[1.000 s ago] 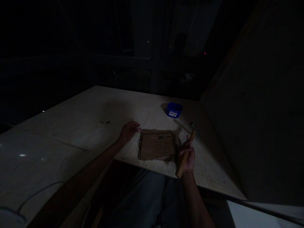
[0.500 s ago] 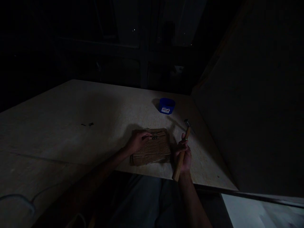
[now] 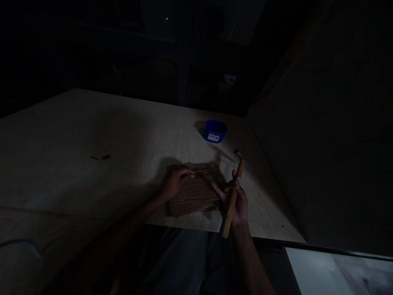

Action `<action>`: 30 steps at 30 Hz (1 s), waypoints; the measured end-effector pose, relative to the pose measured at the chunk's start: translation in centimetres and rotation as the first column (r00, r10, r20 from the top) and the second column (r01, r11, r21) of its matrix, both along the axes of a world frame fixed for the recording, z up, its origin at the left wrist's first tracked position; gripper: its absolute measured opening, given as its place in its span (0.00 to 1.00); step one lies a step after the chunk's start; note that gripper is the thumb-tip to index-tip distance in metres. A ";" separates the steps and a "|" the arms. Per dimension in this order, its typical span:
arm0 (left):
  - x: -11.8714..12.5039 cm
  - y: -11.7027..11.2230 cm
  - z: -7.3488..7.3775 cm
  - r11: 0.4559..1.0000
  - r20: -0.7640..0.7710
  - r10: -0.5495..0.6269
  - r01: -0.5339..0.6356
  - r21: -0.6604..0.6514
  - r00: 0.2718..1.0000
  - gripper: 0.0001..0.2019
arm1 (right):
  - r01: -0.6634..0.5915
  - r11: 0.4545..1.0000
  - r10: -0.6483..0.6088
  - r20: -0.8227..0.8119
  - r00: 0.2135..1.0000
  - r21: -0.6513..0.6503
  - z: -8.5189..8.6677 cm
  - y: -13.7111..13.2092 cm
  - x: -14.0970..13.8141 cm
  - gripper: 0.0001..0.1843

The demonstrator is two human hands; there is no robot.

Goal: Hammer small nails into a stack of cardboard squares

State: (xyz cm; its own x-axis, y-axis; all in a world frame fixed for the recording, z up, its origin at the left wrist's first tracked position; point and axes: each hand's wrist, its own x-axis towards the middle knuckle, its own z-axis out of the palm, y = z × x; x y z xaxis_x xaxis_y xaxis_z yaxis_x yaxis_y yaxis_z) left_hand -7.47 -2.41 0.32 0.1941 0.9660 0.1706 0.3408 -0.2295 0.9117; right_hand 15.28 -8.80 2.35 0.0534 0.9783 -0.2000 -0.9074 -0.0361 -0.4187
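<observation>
The scene is dim. A brown ridged cardboard block [image 3: 196,194] lies near the front edge of a pale plywood table [image 3: 123,135]. My left hand [image 3: 175,182] rests on the block's top left part, its fingers pinched around a small dark nail [image 3: 196,175] beside a few others stuck in the block. My right hand [image 3: 235,198] grips the wooden handle of a hammer [image 3: 231,196], whose metal head points away toward the table's right side. Its index finger stretches left onto the block's right edge.
A blue round container [image 3: 215,131] with a label stands farther back on the table. Two small dark nails [image 3: 101,157] lie loose at the left. A tall dark board [image 3: 322,135] leans along the right edge. My legs show below the table's front edge.
My left hand moved from the table beside the block onto the block, pinching a nail. My right hand with the hammer shifted slightly left, and its finger now reaches the block.
</observation>
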 end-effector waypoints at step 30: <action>0.2 -0.5 -0.9 1.000 0.015 -0.005 0.005 0.018 1.000 0.05 | -0.033 0.999 0.043 0.284 0.958 -0.042 -0.2 -0.1 -1.3 0.22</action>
State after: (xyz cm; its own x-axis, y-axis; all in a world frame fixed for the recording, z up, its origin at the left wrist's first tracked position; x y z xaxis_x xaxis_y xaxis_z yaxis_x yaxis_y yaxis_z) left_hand -7.23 -2.88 -0.62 0.1965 0.9617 0.1911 0.3255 -0.2478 0.9125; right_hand 13.99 -8.94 2.18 0.0760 0.9732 -0.2171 -0.7486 -0.0881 -0.6571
